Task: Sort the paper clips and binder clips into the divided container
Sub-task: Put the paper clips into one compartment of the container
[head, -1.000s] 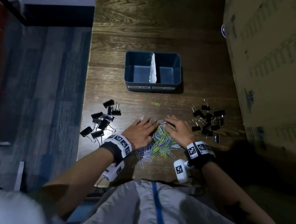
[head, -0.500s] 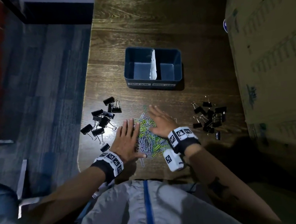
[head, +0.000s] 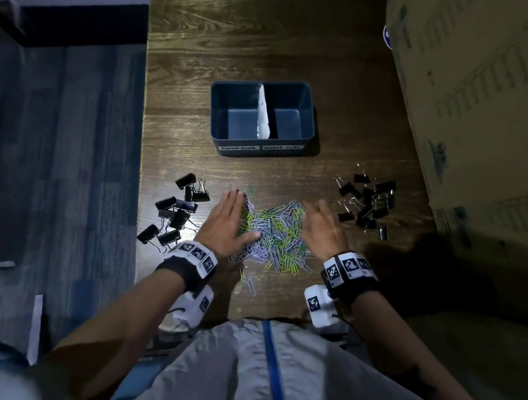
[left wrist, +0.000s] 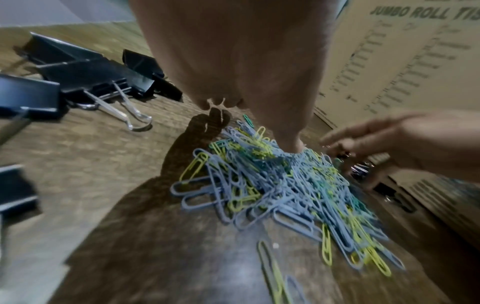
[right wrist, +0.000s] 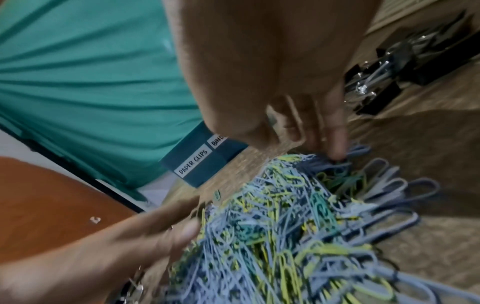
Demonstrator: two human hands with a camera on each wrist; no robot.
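A heap of blue, yellow and green paper clips (head: 275, 235) lies on the wooden table in the head view. My left hand (head: 227, 224) lies flat with straight fingers against the heap's left side. My right hand (head: 322, 229) stands at its right side, fingertips touching the clips (right wrist: 285, 226). Neither hand holds anything. Black binder clips lie in two groups, one to the left (head: 177, 214) and one to the right (head: 369, 204). The dark blue divided container (head: 261, 141) stands beyond the heap, both halves empty, with a white paper divider (head: 261, 113).
A large cardboard box (head: 482, 87) walls off the table's right side. The table's left edge (head: 147, 168) drops to a blue floor. A few stray paper clips (head: 250, 282) lie near the front edge, close to my body.
Both hands lay on top of the heap a second ago. They have since slid apart to its left and right sides, and the right hand has moved from the top to the right edge.
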